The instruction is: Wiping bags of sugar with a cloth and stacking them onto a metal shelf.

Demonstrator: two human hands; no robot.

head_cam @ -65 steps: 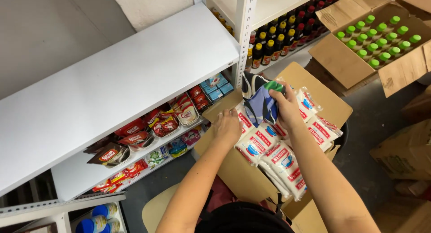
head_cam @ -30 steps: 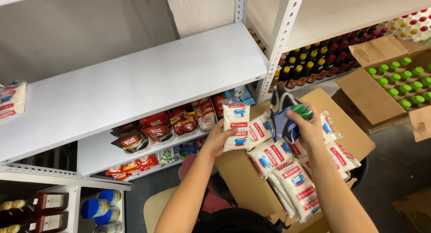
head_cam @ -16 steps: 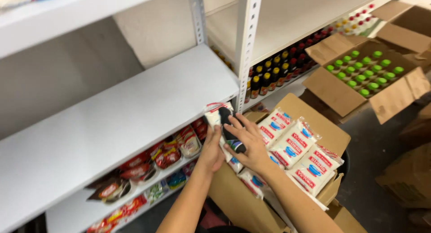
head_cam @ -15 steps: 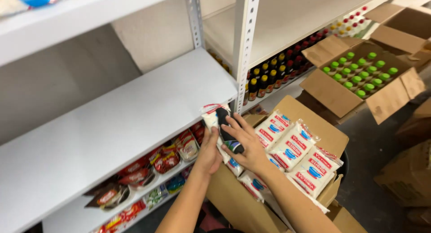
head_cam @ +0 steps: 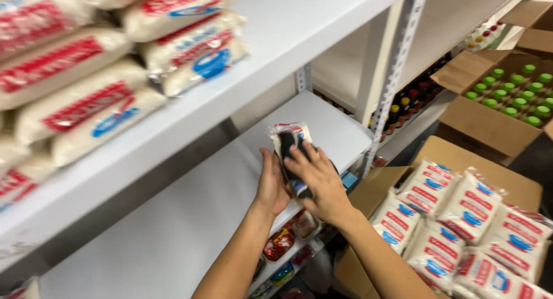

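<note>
Centre frame, my left hand (head_cam: 272, 186) and right hand (head_cam: 315, 181) now clamp the white plastic pouch with red-blue print (head_cam: 286, 139) plus a dark handheld device (head_cam: 292, 161) — lifted from the open cardboard box (head_cam: 461, 161) at lower right, raised toward the white metal shelf (head_cam: 173, 224). Fingers pressed flat around it.

This looks like a grocery stockroom or shop storage area. White metal shelving (head_cam: 322, 22) carries stacked white bags (head_cam: 86, 97), likely rice or sugar. Opened cardboard cartons hold more such packets (head_cam: 461, 218) and green-capped bottles (head_cam: 512, 91); sauce bottles (head_cam: 403, 103) line a lower shelf.
</note>
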